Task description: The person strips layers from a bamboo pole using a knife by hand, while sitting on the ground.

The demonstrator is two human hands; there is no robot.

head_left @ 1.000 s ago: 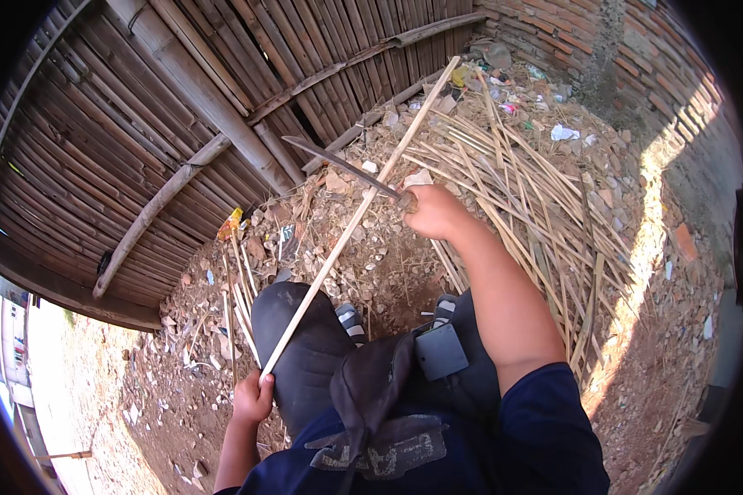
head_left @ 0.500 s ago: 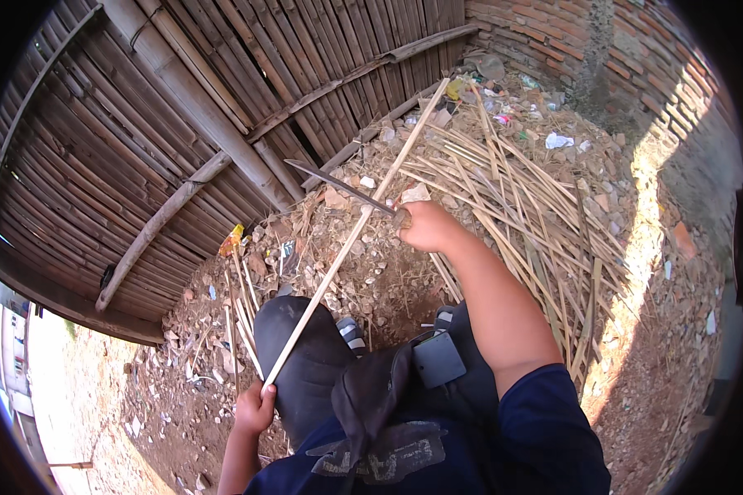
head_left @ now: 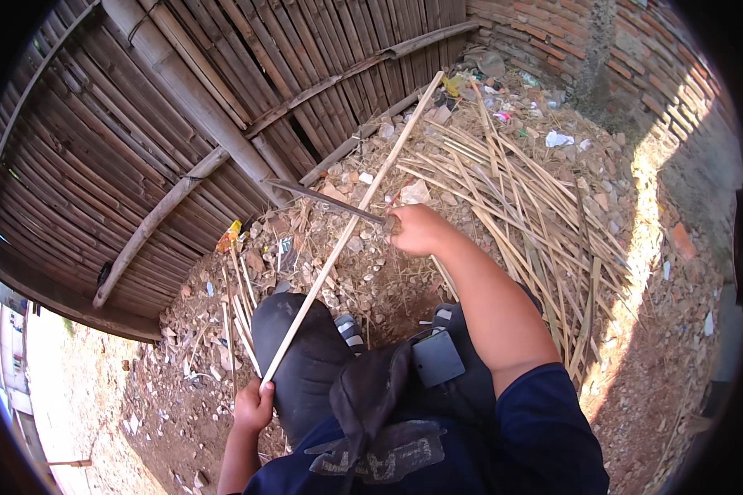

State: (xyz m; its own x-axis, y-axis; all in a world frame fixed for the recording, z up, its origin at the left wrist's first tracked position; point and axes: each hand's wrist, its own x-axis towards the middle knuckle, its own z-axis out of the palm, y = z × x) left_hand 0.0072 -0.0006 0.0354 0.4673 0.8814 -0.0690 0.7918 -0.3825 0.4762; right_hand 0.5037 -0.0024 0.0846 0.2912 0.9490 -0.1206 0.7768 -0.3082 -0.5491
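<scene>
My left hand [head_left: 254, 404] grips the near end of a long pale bamboo strip [head_left: 351, 221] that slants up to the right across my dark-trousered knee [head_left: 301, 355]. My right hand [head_left: 417, 229] is shut on the handle of a long dark blade [head_left: 318, 198]. The blade points left and lies across the strip near its middle. I cannot tell whether the edge touches the strip.
A heap of split bamboo strips [head_left: 520, 198] lies to the right on rubble-strewn dirt. A bamboo fence [head_left: 140, 124] runs along the left and back; a brick wall [head_left: 603, 41] stands at the back right. Litter [head_left: 557, 139] dots the ground.
The view has drifted a little. My right hand with the blade sits slightly lower along the strip, and my left hand has moved a bit lower with the strip's end.
</scene>
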